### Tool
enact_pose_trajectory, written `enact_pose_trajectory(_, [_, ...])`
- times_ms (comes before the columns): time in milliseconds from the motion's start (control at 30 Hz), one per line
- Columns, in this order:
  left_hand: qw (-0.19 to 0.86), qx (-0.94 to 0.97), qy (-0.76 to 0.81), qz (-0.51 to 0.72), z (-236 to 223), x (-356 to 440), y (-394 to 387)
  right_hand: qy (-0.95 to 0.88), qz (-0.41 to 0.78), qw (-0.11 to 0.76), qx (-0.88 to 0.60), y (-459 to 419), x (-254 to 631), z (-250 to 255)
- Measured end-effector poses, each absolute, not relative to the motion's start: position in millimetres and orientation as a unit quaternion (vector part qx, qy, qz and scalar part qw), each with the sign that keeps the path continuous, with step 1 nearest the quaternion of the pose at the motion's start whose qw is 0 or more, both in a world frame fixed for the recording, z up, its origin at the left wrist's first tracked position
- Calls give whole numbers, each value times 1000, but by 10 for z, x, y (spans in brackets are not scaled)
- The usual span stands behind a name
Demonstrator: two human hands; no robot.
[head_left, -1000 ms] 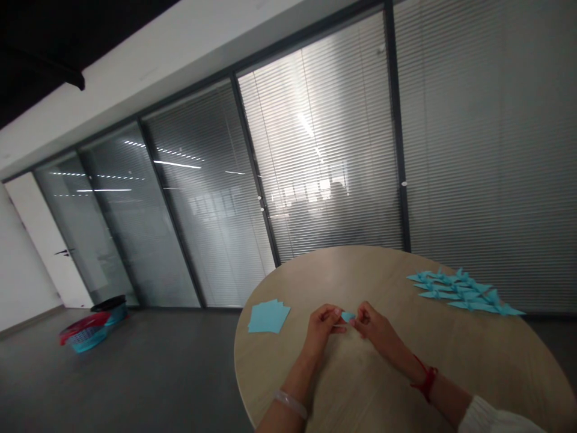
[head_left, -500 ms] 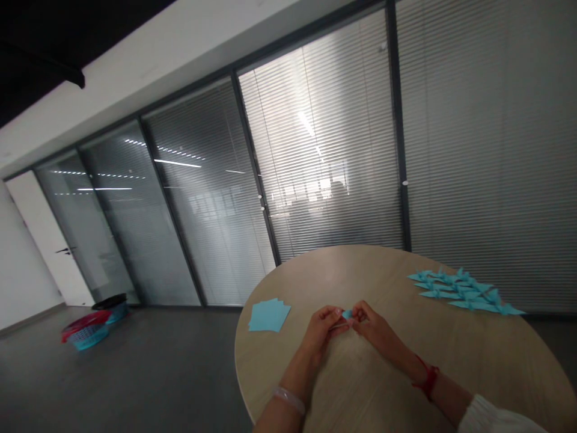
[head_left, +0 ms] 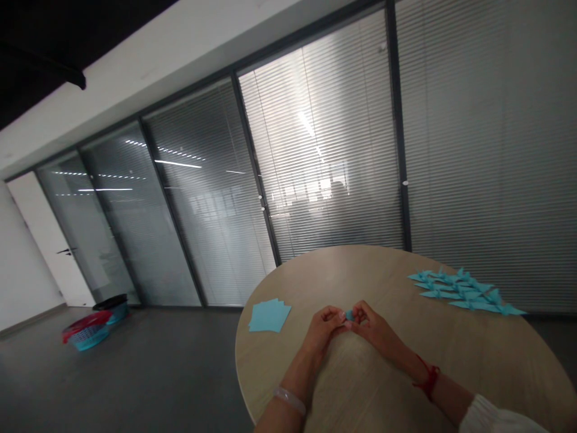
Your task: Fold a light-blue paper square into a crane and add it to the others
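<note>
A small folded piece of blue paper (head_left: pixel 348 314) is pinched between my two hands over the middle of the round table. My left hand (head_left: pixel 325 325) grips its left side with thumb and fingers closed. From the right, my right hand (head_left: pixel 367 320) pinches the other side, and the fingertips of both hands nearly meet. Most of the paper is hidden by the fingers, so its folded shape cannot be made out. Left of my hands lies a loose stack of square blue paper sheets (head_left: pixel 269 316). Several folded blue paper cranes (head_left: pixel 464 290) sit in rows at the right.
The round wooden table (head_left: pixel 342 270) stands before a glass partition with blinds (head_left: pixel 333 150). On the floor at the left are a blue basket with a red liner (head_left: pixel 88 334) and another with a black liner (head_left: pixel 116 308). A white door (head_left: pixel 49 240) is at far left.
My fingers have shifted slightly around the folded paper, and my left fingers have drawn closer to the right hand. The sheets and cranes stay where they were.
</note>
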State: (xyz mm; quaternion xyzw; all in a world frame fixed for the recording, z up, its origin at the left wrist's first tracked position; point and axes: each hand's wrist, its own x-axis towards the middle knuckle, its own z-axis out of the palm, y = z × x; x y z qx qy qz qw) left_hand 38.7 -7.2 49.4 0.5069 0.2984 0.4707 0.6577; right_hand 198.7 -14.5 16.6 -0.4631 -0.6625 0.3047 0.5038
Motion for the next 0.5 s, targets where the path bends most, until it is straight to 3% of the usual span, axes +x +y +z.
enact_pose_trajectory(500, [662, 519, 279, 464, 458, 382, -60, -679, 298, 499, -449, -194, 2000, 228])
